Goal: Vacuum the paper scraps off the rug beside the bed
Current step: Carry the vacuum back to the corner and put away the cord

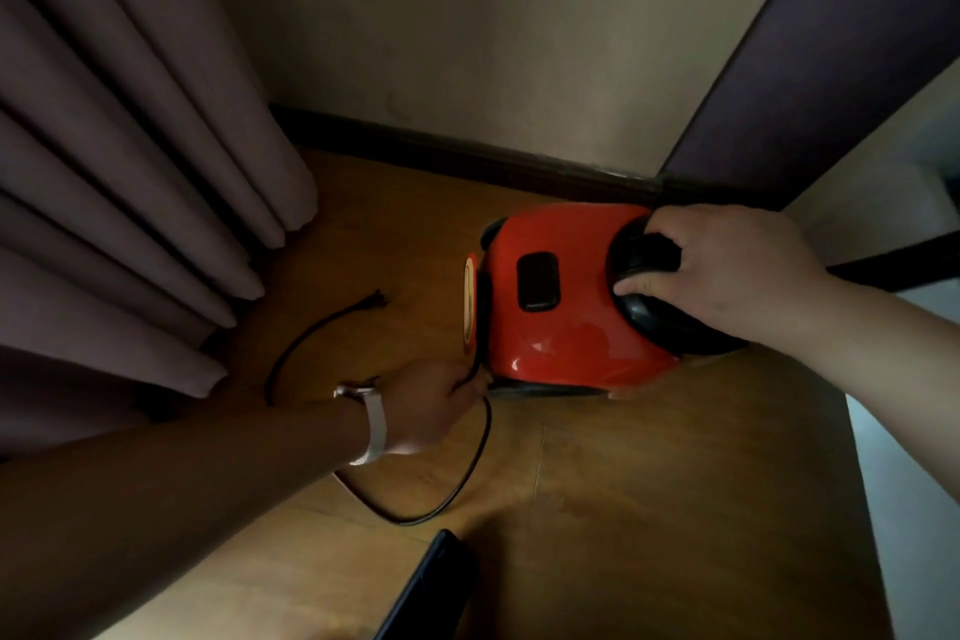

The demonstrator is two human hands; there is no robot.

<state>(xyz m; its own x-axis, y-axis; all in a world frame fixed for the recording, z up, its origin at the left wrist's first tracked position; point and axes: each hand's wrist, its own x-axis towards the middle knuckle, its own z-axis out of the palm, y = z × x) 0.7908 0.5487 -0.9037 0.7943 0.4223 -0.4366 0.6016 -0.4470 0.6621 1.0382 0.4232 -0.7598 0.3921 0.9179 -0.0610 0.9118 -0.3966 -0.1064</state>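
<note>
left hand (436, 405) is pinching the thin black power cord (470, 476), right hand (727, 265) gripping the glossy red canister vacuum cleaner (566, 327); plug (376, 299) lying loose, vacuuming likely not yet starting.

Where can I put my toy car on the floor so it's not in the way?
Bare floor lies on the near side of the vacuum, and between curtain, baseboard and vacuum. It's crowded where the left hand pinches the cord; the right hand grips the vacuum.
</note>
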